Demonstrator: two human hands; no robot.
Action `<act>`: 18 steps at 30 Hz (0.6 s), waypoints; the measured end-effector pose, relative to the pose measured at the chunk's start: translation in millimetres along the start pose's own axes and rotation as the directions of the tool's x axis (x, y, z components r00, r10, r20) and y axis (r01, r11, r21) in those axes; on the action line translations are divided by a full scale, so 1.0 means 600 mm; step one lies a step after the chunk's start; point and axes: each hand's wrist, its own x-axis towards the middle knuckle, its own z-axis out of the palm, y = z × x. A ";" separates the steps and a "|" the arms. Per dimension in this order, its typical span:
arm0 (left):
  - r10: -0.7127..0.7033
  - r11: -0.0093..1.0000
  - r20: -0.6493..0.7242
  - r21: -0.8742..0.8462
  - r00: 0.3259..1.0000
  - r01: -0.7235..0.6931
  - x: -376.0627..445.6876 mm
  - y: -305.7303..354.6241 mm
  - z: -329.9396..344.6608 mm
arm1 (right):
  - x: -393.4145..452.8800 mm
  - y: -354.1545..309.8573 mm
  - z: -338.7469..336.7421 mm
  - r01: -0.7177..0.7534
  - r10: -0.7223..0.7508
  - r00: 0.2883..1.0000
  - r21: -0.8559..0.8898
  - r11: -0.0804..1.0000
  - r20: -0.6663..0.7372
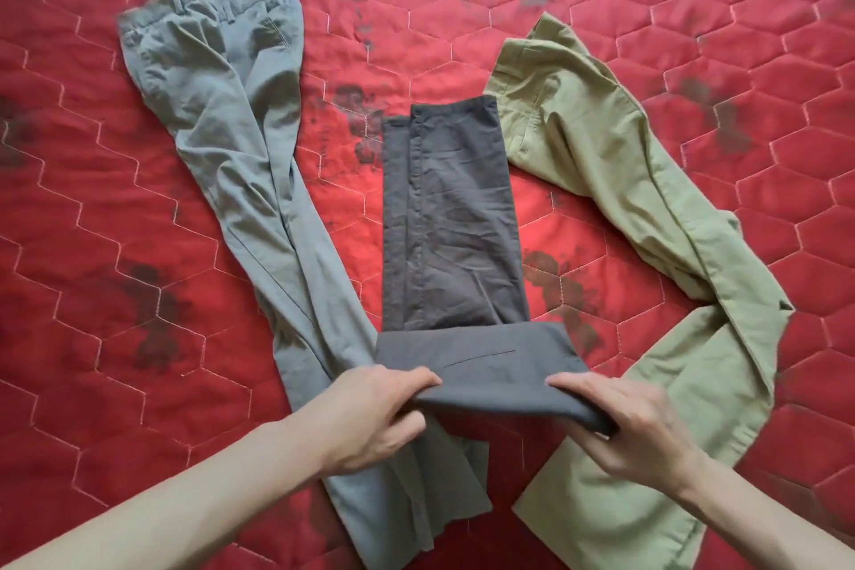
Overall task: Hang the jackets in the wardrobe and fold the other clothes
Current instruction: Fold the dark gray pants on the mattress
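At about 7 o'clock the left hand (379, 414) gripped the near folded edge of the dark grey cotton trousers (455, 222), fingers curled over the top of the cloth and thumb beneath. At about 5 o'clock the right hand (631, 423) pinched the same fold at its right corner, fingers over the top of the fabric. The folded band lay across between both hands, lifted slightly off the bed, and part of the trousers hung under it toward 6 o'clock. Beyond the fold the trousers ran flat up the centre toward 12 o'clock. The light grey-blue cotton trousers (240, 143) lay full length from 6 o'clock up to 10 o'clock, their lower leg just beside the left hand. The pale olive-green trousers (615, 181) curved from 5 o'clock up to 1 o'clock. All three rested on the red quilted mattress with dark stains (92, 245).
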 end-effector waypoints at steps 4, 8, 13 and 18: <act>-0.168 0.890 -0.245 -0.453 0.955 0.041 0.013 -0.014 -0.025 | 0.028 0.000 -0.021 -0.187 0.229 0.942 0.183 0.965 -0.244; -0.448 0.728 -0.377 -0.680 0.810 0.086 0.061 -0.033 -0.038 | 0.085 0.004 -0.023 -0.314 0.428 0.850 0.356 0.880 -0.307; -0.606 0.654 -0.527 -0.756 0.596 -0.004 0.133 -0.038 -0.055 | 0.174 0.044 -0.008 -0.435 0.582 0.794 0.504 0.746 -0.176; -0.609 0.648 -0.508 -0.761 0.610 0.013 0.199 -0.084 -0.064 | 0.223 0.114 0.038 -0.592 0.663 0.745 0.529 0.608 0.071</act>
